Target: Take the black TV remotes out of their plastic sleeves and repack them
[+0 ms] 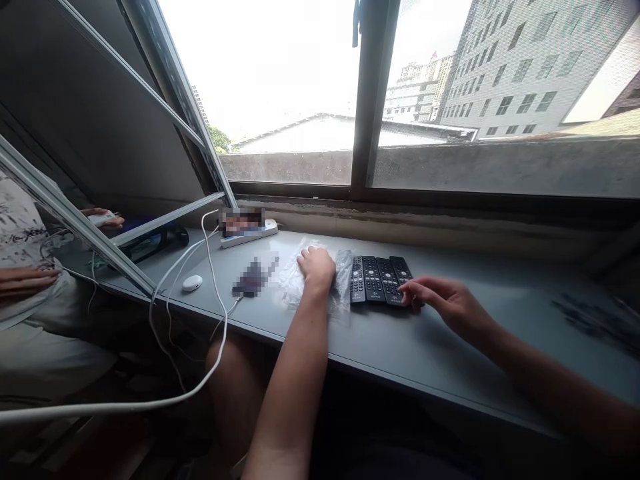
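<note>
In the head view, my left hand point(317, 263) lies on a heap of clear plastic bags point(290, 283), its fingers bent and closed on the plastic; the fingertips are partly hidden. A plastic bag point(341, 287) also extends right of that hand, against the leftmost remote. Several black remote controls point(373, 280) lie side by side on the grey table point(360, 340), buttons facing up. At the lower right corner of the rightmost remote control point(401, 270), my right hand point(445, 300) has thumb and fingers pinched together on its edge.
A phone-like item point(250, 275), blurred out, lies left of the bags near a white round object point(192, 283). White cables point(225, 313) loop over the table edge. Behind stands a power strip point(250, 233). A metal frame point(170, 217) separates another person point(30, 267) at left.
</note>
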Motion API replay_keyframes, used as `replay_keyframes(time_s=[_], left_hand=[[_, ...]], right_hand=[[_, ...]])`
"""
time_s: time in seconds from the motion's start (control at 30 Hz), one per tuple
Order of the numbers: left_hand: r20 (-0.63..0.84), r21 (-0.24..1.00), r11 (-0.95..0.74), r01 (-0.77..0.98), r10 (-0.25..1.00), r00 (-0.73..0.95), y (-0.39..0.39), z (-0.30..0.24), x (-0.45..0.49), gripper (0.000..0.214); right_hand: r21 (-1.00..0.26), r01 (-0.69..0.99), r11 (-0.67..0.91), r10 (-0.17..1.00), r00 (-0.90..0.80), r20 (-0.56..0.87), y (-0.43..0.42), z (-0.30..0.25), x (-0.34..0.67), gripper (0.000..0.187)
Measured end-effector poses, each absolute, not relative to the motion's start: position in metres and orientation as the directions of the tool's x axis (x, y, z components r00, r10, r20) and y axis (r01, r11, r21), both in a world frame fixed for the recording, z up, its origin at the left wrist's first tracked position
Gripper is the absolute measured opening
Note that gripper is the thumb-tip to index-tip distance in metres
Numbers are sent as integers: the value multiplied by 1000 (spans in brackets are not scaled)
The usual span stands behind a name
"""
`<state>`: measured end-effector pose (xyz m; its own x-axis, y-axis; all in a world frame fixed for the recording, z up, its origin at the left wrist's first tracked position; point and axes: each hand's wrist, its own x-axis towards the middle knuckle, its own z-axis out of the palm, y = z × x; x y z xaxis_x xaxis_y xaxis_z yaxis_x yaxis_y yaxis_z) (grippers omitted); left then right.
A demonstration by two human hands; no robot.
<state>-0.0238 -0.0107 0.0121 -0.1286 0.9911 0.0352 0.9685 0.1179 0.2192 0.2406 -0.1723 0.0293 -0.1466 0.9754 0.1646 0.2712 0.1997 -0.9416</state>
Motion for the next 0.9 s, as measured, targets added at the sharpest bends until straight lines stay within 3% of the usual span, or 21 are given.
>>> replay_keyframes(time_s=[0.43,0.9], left_hand=[[128,233,107,967,982,-140,-11,15,-28,43],[98,272,105,957,986,-136,-11,15,-30,42]], right_hand=[[-939,277,205,975,-139,172,-174,31,239,52],[-935,286,212,975,-128,182,-174,30,238,51]])
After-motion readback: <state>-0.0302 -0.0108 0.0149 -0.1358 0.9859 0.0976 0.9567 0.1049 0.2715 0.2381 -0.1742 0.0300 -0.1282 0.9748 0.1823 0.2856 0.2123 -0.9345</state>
